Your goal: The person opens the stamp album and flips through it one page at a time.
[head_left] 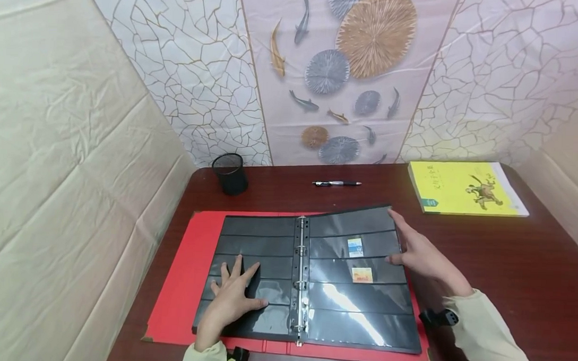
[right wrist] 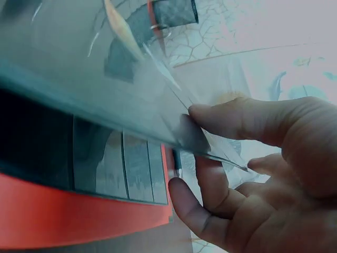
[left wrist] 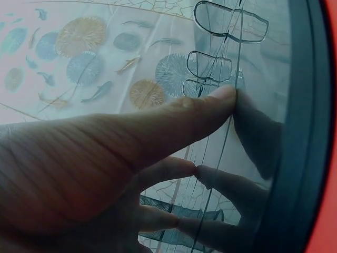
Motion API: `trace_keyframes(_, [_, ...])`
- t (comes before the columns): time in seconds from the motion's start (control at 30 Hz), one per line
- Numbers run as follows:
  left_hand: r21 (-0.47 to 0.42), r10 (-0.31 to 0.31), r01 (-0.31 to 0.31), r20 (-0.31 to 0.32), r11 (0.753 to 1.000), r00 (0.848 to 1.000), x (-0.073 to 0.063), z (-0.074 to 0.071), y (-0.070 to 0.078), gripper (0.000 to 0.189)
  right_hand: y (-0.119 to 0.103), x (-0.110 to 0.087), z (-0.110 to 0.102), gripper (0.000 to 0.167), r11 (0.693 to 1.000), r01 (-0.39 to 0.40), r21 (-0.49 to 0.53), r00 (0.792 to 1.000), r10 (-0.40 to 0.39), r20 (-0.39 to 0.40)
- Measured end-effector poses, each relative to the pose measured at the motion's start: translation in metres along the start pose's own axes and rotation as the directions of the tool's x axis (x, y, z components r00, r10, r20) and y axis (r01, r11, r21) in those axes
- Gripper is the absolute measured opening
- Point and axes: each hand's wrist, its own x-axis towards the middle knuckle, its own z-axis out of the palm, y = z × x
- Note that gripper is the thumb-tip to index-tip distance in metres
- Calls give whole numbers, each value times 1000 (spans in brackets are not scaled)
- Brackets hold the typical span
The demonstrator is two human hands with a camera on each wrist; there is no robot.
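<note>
A red ring binder (head_left: 173, 282) lies spread out, holding black stamp album pages with clear pockets. My left hand (head_left: 232, 300) rests on the left page (head_left: 263, 246), fingers spread. In the left wrist view its thumb (left wrist: 205, 108) touches the glossy surface, which mirrors the hand. At the right page (head_left: 327, 245), my right hand (head_left: 425, 254) grips the outer edge. The right wrist view shows that page (right wrist: 79, 84) between thumb and fingers, raised above the pages beneath. Two stamps, one blue (head_left: 355, 247) and one orange-yellow (head_left: 362, 275), sit in its pockets.
Behind the binder, a black mesh pen cup (head_left: 231, 176) stands at the left and a pen (head_left: 336, 183) lies mid-table. A yellow book (head_left: 461, 189) is at the back right. Metal rings (head_left: 300, 284) run down the binder's middle. Patterned cloth walls close off the back.
</note>
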Motion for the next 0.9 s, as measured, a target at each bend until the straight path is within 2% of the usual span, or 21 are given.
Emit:
trace_keyframes(0.27, [7,3,-3,3,1000,1000,0,0,0,86,-9,-13,0,112,1000,15,-23,1000,-15,9])
trace_keyframes(0.47, [5,8,-8,3,1000,1000,-1,0,0,86,-15,-24,2,105,998,-5,61,1000,3,30])
trace_keyframes(0.67, [-4,11,-11,3,1000,1000,-2,1,0,86,-18,-30,3,90,997,-33,75,999,30,28])
trace_keyframes(0.9, [1,12,-12,9,1000,1000,-2,2,-1,86,-25,-38,3,81,978,-83,194,995,71,65])
